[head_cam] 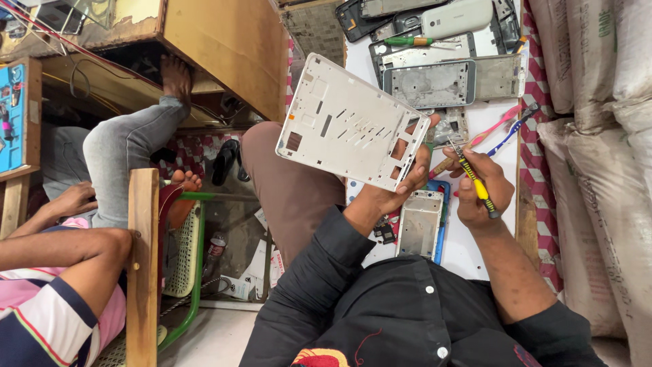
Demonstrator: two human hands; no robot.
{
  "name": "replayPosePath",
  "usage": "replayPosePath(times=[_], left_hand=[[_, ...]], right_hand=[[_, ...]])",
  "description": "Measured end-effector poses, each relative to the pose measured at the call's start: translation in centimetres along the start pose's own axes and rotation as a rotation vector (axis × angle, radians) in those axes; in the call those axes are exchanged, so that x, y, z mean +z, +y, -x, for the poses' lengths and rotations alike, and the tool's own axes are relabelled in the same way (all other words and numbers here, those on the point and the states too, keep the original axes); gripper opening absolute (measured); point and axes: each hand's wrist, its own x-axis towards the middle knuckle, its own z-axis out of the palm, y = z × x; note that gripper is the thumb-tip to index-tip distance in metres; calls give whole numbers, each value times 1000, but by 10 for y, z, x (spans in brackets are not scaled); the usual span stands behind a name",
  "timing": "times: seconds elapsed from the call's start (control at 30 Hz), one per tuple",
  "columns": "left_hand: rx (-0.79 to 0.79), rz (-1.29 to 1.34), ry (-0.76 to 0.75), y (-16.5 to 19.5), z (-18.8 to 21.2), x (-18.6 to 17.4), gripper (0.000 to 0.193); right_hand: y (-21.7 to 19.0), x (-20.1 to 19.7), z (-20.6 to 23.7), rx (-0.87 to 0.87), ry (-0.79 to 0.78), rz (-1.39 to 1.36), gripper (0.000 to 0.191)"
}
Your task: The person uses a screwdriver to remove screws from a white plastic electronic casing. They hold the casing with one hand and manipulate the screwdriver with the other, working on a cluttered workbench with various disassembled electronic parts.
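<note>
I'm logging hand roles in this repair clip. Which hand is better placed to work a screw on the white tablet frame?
The right hand, probably: it already grips the yellow-and-black screwdriver with its tip at the white tablet frame. The left hand is busy holding that frame up by its edge.

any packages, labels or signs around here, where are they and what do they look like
Sacks: stacked along the right edge, bulging, off-white woven with faint dark print.
Plastic bottle: on the floor under the bench, clear with a red label.
Papers: on the floor beside it, white with red print.

Matt white plastic tablet frame (pixel 352 122), glossy yellow-black plastic screwdriver handle (pixel 479 187), dull grey metal phone chassis (pixel 429 84), rough woven sacks (pixel 598 136)
</note>
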Motion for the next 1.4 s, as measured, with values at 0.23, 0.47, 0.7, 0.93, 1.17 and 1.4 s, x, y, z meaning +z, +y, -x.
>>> replayPosePath(times=[0.23, 0.47, 0.7, 0.93, 1.17, 1.4], left_hand=[[55, -234, 40, -11, 11, -4, 72], [124, -77, 57, -4, 25, -21, 67], [411, -110, 220, 26, 62, -27, 32], [663, -430, 21, 58, 88, -9, 10], [697, -490, -25, 73, 92, 8, 13], [744, -494, -34, 76, 85, 18, 28]], right_hand=[[-1, -2, 13, 17, 19, 1, 40], [-15, 12, 27, 43, 50, -14, 45], [-53, 30, 47, 86, 94, -112, 51], [-61, 28, 49, 313, 166, -443, 57], [-28, 8, 58, 431, 130, -833, 55], [-16, -13, 61, 490, 99, -988, 37]])
